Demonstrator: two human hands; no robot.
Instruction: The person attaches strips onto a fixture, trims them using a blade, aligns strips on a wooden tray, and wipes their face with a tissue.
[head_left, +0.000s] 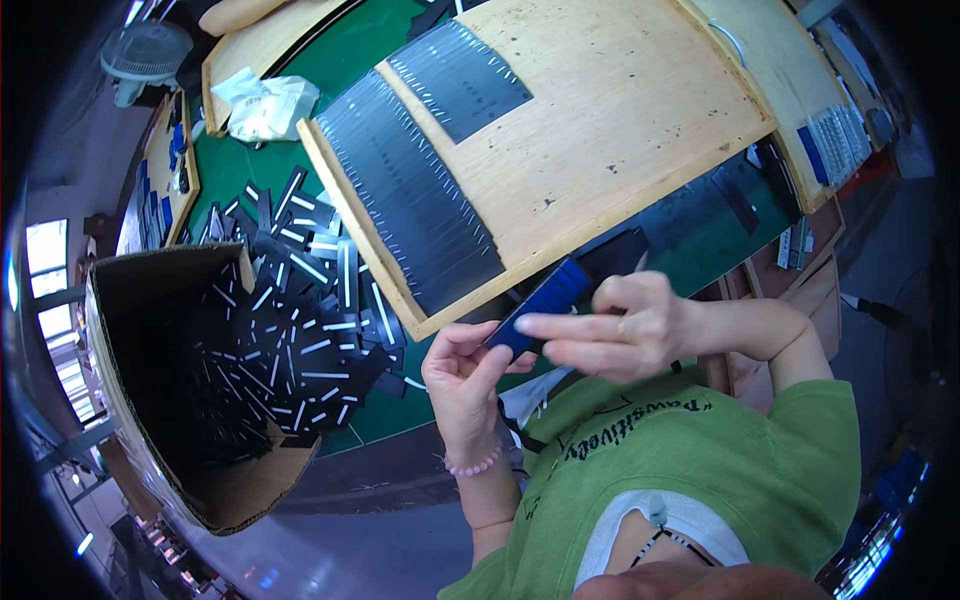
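My left hand (465, 385), with a beaded bracelet at the wrist, pinches the lower end of a flat, dark blue strip (545, 305) between thumb and fingers. The strip slants up to the right, just off the front edge of the wooden tray. My right hand (635, 330) lies over it from the right, two fingers stretched against its face and the others curled. A thin pointed tip (641, 262) sticks up behind the curled fingers; what it belongs to is hidden.
The wooden tray (620, 100) holds rows of dark flat pieces (400, 190). A cardboard box (270, 480) on the left holds many black pieces with white stripes. More such pieces (300, 240) lie on the green table (375, 425). A white plastic bag (268, 108) lies behind.
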